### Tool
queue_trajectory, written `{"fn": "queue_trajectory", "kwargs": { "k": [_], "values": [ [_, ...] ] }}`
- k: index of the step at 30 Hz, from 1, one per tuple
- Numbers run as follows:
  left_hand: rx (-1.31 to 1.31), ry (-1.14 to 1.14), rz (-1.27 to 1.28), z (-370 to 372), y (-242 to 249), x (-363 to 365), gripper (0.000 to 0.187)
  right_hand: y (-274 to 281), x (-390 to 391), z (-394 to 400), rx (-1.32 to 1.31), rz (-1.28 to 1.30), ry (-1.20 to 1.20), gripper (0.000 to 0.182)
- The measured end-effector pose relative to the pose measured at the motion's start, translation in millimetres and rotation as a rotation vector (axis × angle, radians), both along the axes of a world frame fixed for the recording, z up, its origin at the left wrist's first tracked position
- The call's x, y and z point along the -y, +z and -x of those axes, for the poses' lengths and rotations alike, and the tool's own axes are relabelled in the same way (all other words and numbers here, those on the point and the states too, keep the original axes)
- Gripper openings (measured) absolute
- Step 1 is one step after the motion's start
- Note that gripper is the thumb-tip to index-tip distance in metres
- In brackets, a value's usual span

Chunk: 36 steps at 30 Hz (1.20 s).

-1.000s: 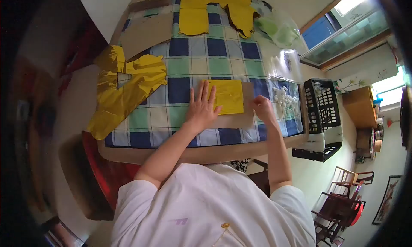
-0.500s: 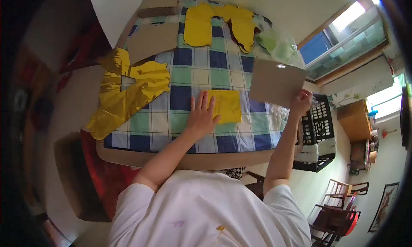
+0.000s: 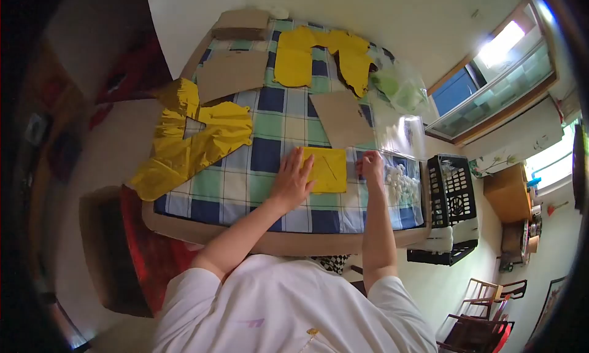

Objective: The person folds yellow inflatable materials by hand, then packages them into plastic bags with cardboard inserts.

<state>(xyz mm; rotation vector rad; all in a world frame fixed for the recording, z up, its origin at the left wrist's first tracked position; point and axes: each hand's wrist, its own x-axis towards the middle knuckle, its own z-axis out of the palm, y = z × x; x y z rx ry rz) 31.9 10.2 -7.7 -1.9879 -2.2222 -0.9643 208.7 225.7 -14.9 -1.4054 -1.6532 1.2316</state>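
Observation:
My left hand (image 3: 292,181) lies flat with fingers spread on the left part of a yellow folded rectangle (image 3: 331,172), which rests on the checked cloth. To the right of that rectangle, my right hand (image 3: 370,166) is closed with curled fingers. Whatever it may hold is too small or hidden to make out. Just beyond both hands, a grey-brown cardboard sheet (image 3: 341,120) lies at a slant on the cloth. A clear plastic bag (image 3: 402,137) sits to its right, with a heap of small white pieces (image 3: 402,184) nearer me.
The checked cloth (image 3: 236,169) covers a bed-like surface. Shiny yellow foil shapes (image 3: 208,132) lie at left, and yellow cut shapes (image 3: 294,58) at the back. Cardboard (image 3: 233,73) is at back left, a greenish plastic bag (image 3: 399,89) at back right. Black crates (image 3: 453,190) stand along the right edge.
My right hand has let go of the cardboard sheet, which now lies on the cloth, and has moved left and nearer the yellow rectangle. My left hand stays on the rectangle. The view has shifted slightly.

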Motion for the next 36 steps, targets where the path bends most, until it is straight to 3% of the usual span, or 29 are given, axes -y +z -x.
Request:
{"fn": "queue_trajectory", "kwargs": {
  "k": [3,6,9,15,18,21,24,28,34,36],
  "values": [
    [0.006,0.001,0.006,-2,-3,-3,0.067,12,-6,2,-0.262,0.308,-0.053,0.023],
    [-0.022,-0.007,0.013,-2,-4,-2,0.067,18,-18,22,-0.069,0.272,-0.055,0.034],
    [0.015,-0.012,0.010,-2,-2,0,0.066,11,-36,39,0.207,0.087,-0.051,0.031],
    [0.031,-0.023,-0.041,-1,-1,2,0.062,23,-48,67,0.536,-0.049,0.036,0.029],
    [0.053,0.003,-0.061,2,1,4,0.060,-11,-65,58,0.501,-0.275,0.088,0.028],
    [0.347,0.030,-0.163,11,-6,-5,0.056,12,-41,50,0.473,-0.017,0.260,0.028],
    [0.246,0.065,-0.165,44,-1,-30,0.048,21,-7,34,0.244,-0.096,0.451,0.034],
    [0.048,0.005,0.002,81,5,-90,0.042,46,22,32,0.249,0.002,0.497,0.050],
    [-0.215,-0.142,0.156,108,-2,-165,0.050,16,20,18,0.304,-0.060,0.522,0.037],
    [-0.226,-0.168,0.270,110,7,-162,0.052,0,15,14,0.131,-0.096,0.405,0.032]
  ]
}}
